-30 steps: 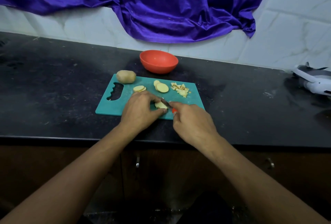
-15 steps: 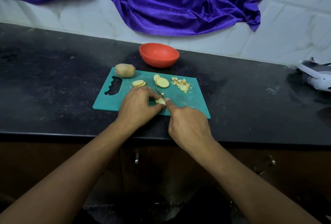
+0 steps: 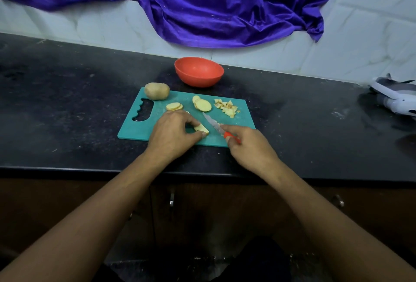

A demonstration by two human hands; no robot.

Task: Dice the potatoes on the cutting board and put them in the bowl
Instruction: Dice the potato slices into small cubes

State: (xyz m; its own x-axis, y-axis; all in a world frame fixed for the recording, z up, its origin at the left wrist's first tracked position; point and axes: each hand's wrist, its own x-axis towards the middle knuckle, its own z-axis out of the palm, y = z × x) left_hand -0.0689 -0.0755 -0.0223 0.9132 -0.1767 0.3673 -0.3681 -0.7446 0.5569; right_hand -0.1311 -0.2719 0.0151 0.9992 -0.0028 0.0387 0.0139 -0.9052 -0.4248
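A teal cutting board [image 3: 244, 121] lies on the black counter. My left hand [image 3: 172, 134] pinches a stack of potato slices [image 3: 201, 128] near the board's front edge. My right hand [image 3: 251, 147] grips a red-handled knife [image 3: 215, 125], its blade lying just right of the slices, tip pointing away from me. On the board's far side sit a whole potato [image 3: 157, 91], two small piles of round slices [image 3: 173, 106] [image 3: 202, 104], and a heap of diced pieces [image 3: 227, 107]. An orange-red bowl [image 3: 199, 71] stands behind the board; I see nothing in it.
The black counter [image 3: 67, 110] runs left and right of the board, its front edge near my forearms. A white and grey device [image 3: 396, 97] lies at the far right. Purple cloth [image 3: 202, 4] hangs on the tiled wall behind.
My right hand has drawn the knife back to the right, clear of the slices, so the blade and red handle now show. My left hand still holds the stack.
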